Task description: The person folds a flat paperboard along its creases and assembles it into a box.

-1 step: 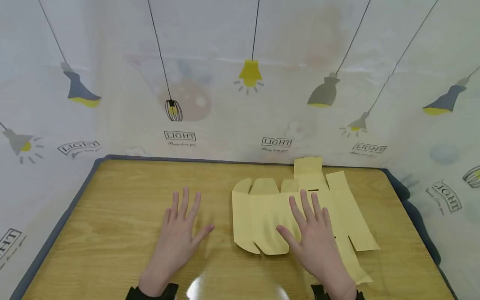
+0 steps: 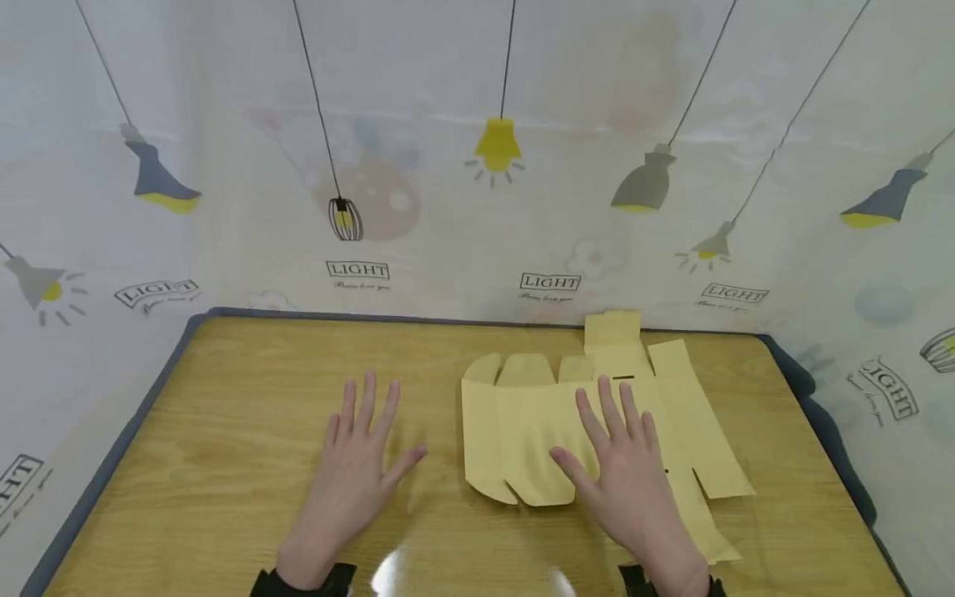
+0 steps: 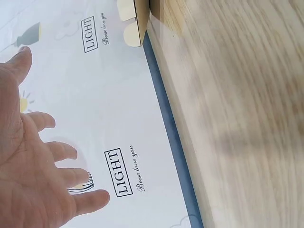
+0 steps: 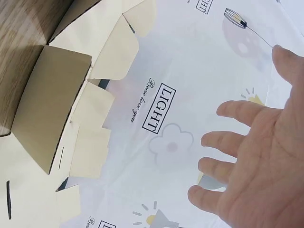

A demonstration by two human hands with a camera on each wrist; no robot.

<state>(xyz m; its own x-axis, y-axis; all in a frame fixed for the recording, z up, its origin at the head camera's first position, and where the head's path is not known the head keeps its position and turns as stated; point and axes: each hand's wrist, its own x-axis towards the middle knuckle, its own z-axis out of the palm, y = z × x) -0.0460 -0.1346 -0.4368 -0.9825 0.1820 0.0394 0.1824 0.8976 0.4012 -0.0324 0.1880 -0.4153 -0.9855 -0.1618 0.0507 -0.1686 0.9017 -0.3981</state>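
A flat, unfolded cardboard box (image 2: pixel 533 423), pale yellow with tabs, cut slits and small slots, lies on the right half of the wooden table. Over its middle my right hand (image 2: pixel 627 477) is spread, palm down, holding nothing and hiding part of the sheet. The right wrist view shows those fingers apart from the cardboard, where one flap (image 4: pixel 54 102) tilts up. My left hand (image 2: pixel 351 473) is spread over the table to the left of the box, its fingers straight and nothing in them. Only rounded tabs (image 3: pixel 132 34) of the box appear in the left wrist view.
The wooden table (image 2: pixel 224 414) has a dark blue-grey border (image 2: pixel 134 431) along its back and sides. Behind it hangs a white sheet (image 2: pixel 433 166) printed with lamps and the word LIGHT. One box flap (image 2: pixel 612 329) reaches over the back edge.
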